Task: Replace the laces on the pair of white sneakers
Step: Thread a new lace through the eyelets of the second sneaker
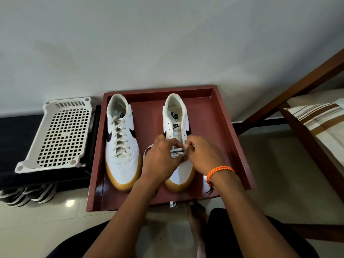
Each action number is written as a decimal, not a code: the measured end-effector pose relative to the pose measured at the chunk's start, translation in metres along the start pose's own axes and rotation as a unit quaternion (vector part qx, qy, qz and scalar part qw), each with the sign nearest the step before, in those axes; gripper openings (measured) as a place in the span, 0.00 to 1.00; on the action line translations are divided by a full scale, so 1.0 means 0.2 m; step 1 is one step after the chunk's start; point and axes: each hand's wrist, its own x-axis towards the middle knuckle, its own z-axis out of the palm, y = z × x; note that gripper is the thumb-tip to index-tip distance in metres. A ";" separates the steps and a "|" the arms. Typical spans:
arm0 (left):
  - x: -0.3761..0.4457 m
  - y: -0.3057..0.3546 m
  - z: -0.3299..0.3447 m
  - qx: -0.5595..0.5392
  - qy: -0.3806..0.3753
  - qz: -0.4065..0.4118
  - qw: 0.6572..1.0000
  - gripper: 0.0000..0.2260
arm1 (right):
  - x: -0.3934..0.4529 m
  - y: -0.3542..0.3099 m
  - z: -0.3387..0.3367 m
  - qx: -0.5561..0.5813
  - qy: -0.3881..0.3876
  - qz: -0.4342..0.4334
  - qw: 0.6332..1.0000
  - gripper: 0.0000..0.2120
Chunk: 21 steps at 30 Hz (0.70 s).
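Two white sneakers with tan soles stand in a reddish-brown drawer (pixel 240 146). The left sneaker (pixel 122 144) is laced all the way up with a pale lace. The right sneaker (pixel 176 123) has bare upper eyelets, and a pale lace (pixel 176 150) crosses its lowest holes. My left hand (pixel 162 161) and my right hand (pixel 202 155) meet over the lower eyelets, each pinching the lace. A loop of lace (pixel 147 148) curves out to the left of my left hand. An orange cord is tied around my right wrist.
A white perforated plastic tray (pixel 59 135) lies on a dark bench to the left, with striped shoes (pixel 28 196) beneath it. A wooden bed frame (pixel 297 101) and striped cloth stand at right. My bare foot (pixel 197 216) rests on the tiled floor below the drawer.
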 end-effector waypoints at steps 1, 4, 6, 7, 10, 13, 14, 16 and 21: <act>0.00 0.00 0.00 0.003 0.000 -0.001 1.000 0.14 | 0.01 -0.01 -0.02 0.046 -0.002 -0.010 0.999 0.11; 0.00 -0.01 0.00 0.009 -0.003 -0.002 1.000 0.14 | 0.01 -0.02 -0.12 0.245 -0.030 0.000 0.969 0.14; 0.00 -0.01 0.00 0.006 -0.007 -0.001 1.000 0.14 | 0.01 -0.02 -0.17 0.299 -0.011 0.003 0.954 0.14; 0.00 -0.01 0.00 0.004 -0.009 -0.001 1.000 0.14 | 0.01 -0.01 -0.17 0.263 0.024 -0.002 0.964 0.14; 0.00 -0.01 0.00 -0.002 -0.005 -0.002 1.000 0.14 | 0.00 0.02 -0.10 0.037 0.020 0.023 0.999 0.15; 0.00 -0.01 0.00 0.000 0.002 0.005 1.000 0.13 | 0.00 0.03 -0.01 0.018 -0.045 0.037 0.998 0.14; 0.00 -0.01 0.00 0.003 0.003 0.004 1.000 0.13 | 0.01 0.03 -0.01 0.028 -0.035 0.031 0.999 0.13; 0.00 0.00 -0.01 0.004 0.003 0.000 1.000 0.14 | 0.02 0.03 -0.05 0.092 -0.025 0.016 0.995 0.12; 0.00 -0.01 -0.01 0.001 -0.004 -0.003 1.000 0.14 | -0.01 -0.04 -0.18 0.366 -0.024 0.004 0.930 0.13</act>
